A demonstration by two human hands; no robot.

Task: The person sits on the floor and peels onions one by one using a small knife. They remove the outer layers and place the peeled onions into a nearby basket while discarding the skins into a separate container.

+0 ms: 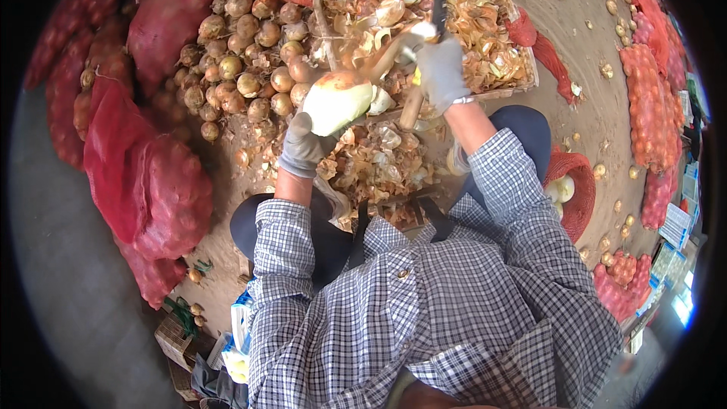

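Note:
My left hand (305, 144), in a grey glove, is closed around a large onion (341, 103). White flesh shows over most of it, with brown skin left on its upper side. My right hand (441, 68), also gloved, is closed on a tool with a wooden handle (411, 108) and a yellow part; a dark narrow piece (438, 11) sticks up beyond the fingers. Motion blur hides the tool's exact kind. A smeared brown strip of onion skin (388, 59) lies between the onion and my right hand. Both hands are over the near edge of a crate (326, 30) full of skins.
Loose unpeeled onions (246, 60) are heaped left of the crate. Red mesh sacks (151, 174) of onions line the left side, and more sacks (647, 106) stand far right. Peelings (379, 170) cover the ground between my knees. A red mesh bag (573, 197) with peeled onions sits by my right knee.

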